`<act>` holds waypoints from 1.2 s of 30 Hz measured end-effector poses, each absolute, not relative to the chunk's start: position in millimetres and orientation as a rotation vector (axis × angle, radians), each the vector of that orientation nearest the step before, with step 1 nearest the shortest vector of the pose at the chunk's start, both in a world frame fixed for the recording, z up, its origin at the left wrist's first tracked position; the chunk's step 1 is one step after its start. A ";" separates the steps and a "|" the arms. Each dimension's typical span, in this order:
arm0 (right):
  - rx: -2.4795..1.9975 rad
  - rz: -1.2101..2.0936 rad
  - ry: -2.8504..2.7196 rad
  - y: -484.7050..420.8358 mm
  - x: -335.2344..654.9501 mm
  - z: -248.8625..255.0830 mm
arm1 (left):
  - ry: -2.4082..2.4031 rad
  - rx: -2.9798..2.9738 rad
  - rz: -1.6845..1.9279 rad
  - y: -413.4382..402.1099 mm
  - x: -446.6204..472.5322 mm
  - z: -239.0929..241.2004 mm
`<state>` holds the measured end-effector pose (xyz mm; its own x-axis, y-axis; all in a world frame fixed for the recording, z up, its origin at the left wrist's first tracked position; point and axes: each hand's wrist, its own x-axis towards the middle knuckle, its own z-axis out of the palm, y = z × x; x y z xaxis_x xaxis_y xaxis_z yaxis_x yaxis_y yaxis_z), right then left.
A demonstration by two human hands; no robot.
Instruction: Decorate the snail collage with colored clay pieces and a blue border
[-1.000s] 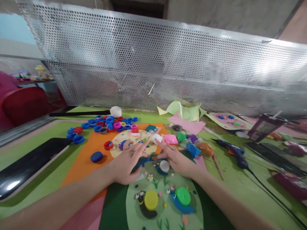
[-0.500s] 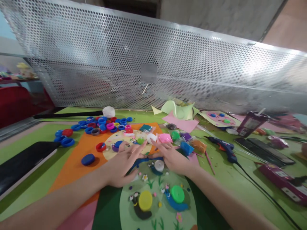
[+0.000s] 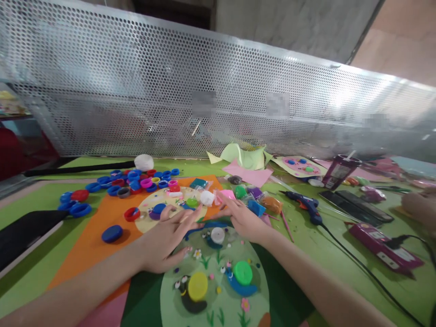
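Observation:
My left hand (image 3: 166, 240) lies palm down at the upper left of a pale green card (image 3: 211, 254), fingers spread and holding nothing I can see. Across from it, my right hand (image 3: 243, 222) reaches over the card's top right edge with fingers stretched out, by a bag of pink clay (image 3: 226, 195). Between the two hands runs a blue clay strip (image 3: 213, 225) along the card's top; fingertips partly cover it. On the card are snails with bottle-cap shells: a yellow cap (image 3: 198, 286), a green cap (image 3: 243, 272) and a white cap (image 3: 217, 235).
Loose bottle caps (image 3: 134, 176) pile up at the back left. A glue gun (image 3: 304, 206), purple cup (image 3: 341, 171) and purple power strip (image 3: 384, 250) are at right. Another person's hand (image 3: 420, 204) shows at the right edge. A perforated metal panel (image 3: 238, 91) closes the back.
The view has turned slightly right, so things sit farther left. Both hands keep nearly the same place over the card. Another person's hand has come in at the right edge.

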<state>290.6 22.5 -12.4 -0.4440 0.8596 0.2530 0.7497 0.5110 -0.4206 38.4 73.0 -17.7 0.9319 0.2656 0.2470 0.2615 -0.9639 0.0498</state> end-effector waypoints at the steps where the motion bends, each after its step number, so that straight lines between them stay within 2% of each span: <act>1: -1.323 0.362 -2.318 20.6 293.5 -12.7 | 0.396 3.063 0.396 73.2 38.7 -17.4; 12: -1.422 0.517 -2.354 14.7 296.6 -13.5 | 0.372 3.086 0.386 71.9 38.3 -16.8; 21: -1.442 0.534 -2.422 9.0 305.3 0.4 | 0.335 3.031 0.344 73.3 38.7 -15.0; 27: -1.450 0.511 -2.443 8.2 303.2 1.9 | 0.477 2.921 0.407 74.0 42.5 -6.0; 36: -1.386 0.581 -2.366 9.4 309.0 1.3 | 0.531 2.820 0.264 72.3 58.9 -10.4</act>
<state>309.0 9.4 1.3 -0.4684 0.8798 0.0811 0.7421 0.4416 -0.5043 58.9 72.3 -10.4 0.9166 0.3782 0.1292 0.3311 -0.8997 0.2845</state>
